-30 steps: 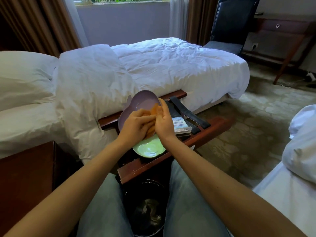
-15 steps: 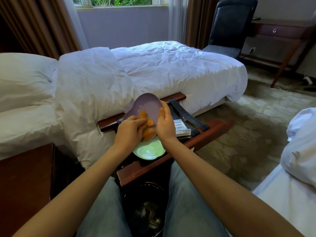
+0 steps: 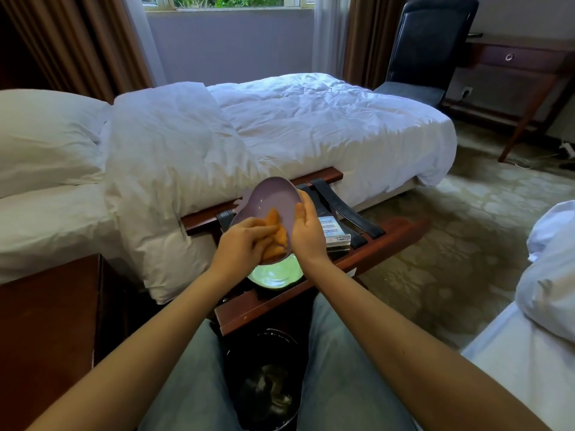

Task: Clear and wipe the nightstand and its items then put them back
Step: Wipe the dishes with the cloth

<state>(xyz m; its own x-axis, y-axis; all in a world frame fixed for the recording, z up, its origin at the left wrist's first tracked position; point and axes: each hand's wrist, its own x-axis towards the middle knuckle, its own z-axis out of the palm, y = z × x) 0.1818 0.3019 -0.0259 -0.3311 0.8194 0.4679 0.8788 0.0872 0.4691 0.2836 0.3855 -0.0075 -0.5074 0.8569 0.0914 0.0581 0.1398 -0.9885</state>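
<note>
Now the right hand (image 3: 308,233) grips the tilted purple dish (image 3: 273,199) by its edge while the left hand (image 3: 241,244) presses an orange cloth (image 3: 277,233) against it, above a green plate (image 3: 275,273).

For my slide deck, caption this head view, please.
Left hand wipes tilted purple dish with orange cloth; right hand steadies it.

Lilac dish (image 3: 273,197), orange cloth (image 3: 277,233), pale-green plate (image 3: 275,275) — white bedding (image 3: 295,126).
</note>
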